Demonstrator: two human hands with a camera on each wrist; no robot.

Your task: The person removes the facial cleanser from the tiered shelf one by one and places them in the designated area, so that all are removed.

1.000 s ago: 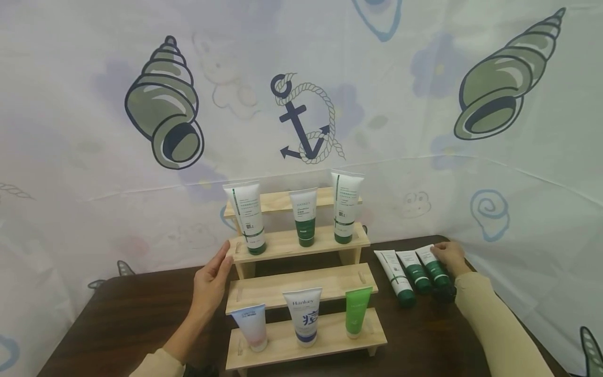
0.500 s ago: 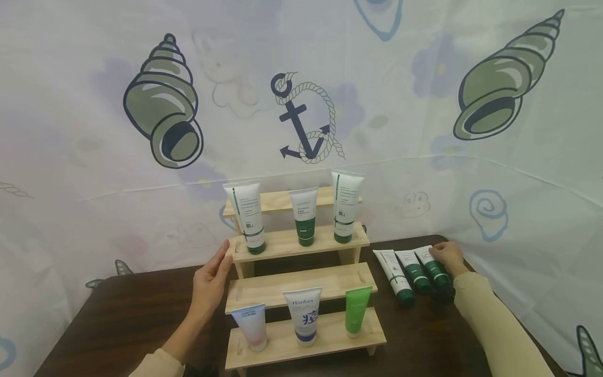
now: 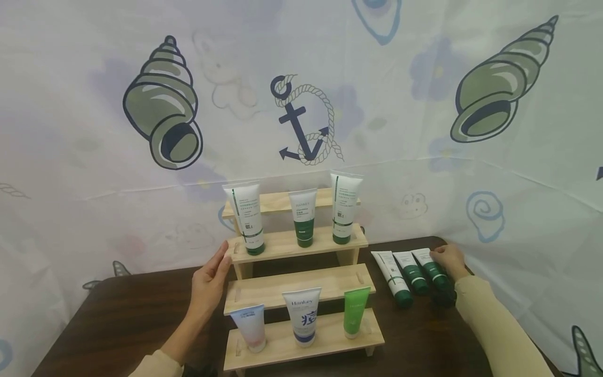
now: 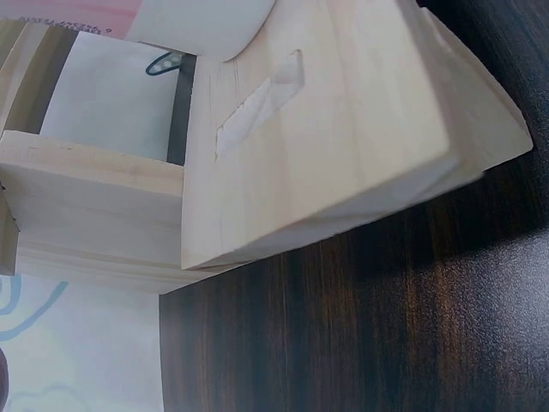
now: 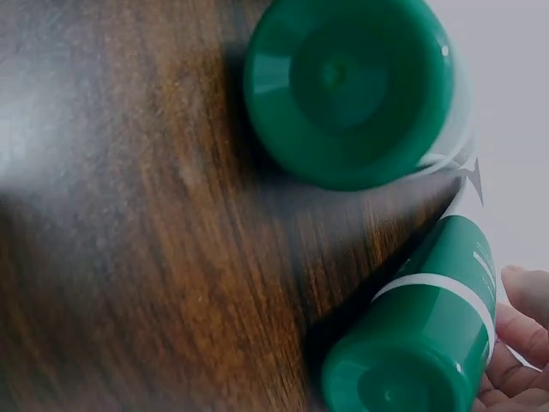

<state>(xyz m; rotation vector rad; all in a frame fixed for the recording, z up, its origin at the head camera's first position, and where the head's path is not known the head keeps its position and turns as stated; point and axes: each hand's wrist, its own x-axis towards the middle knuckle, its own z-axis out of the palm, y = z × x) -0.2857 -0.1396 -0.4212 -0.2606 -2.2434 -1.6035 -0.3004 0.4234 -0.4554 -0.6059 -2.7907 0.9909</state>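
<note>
My left hand (image 3: pixel 210 285) touches the left end of the tiered wooden shelf (image 3: pixel 301 287), fingers extended at its second-highest board. My right hand (image 3: pixel 450 260) pinches the crimped end of the rightmost lying white-and-green tube (image 3: pixel 432 268). In the right wrist view its fingers (image 5: pixel 519 330) curl beside that tube (image 5: pixel 420 326). Left of it lie another white-and-green tube (image 3: pixel 412 271) and a longer white tube with a green cap (image 3: pixel 393 277). The left wrist view shows mainly the shelf's lower end (image 4: pixel 317 129); the left hand is nearly out of it.
On the upper board stand two tall white tubes (image 3: pixel 247 214) (image 3: pixel 346 207) and a shorter white-and-green tube (image 3: pixel 303 215). Below stand a pale pink-blue tube (image 3: pixel 252 325), a white Hankey tube (image 3: pixel 303 315) and a green tube (image 3: pixel 355 311). A patterned cloth (image 3: pixel 386 173) hangs behind the dark table (image 3: pixel 132 314).
The view has shifted very slightly. Both hands and all the tubes keep their places relative to the shelf and table.
</note>
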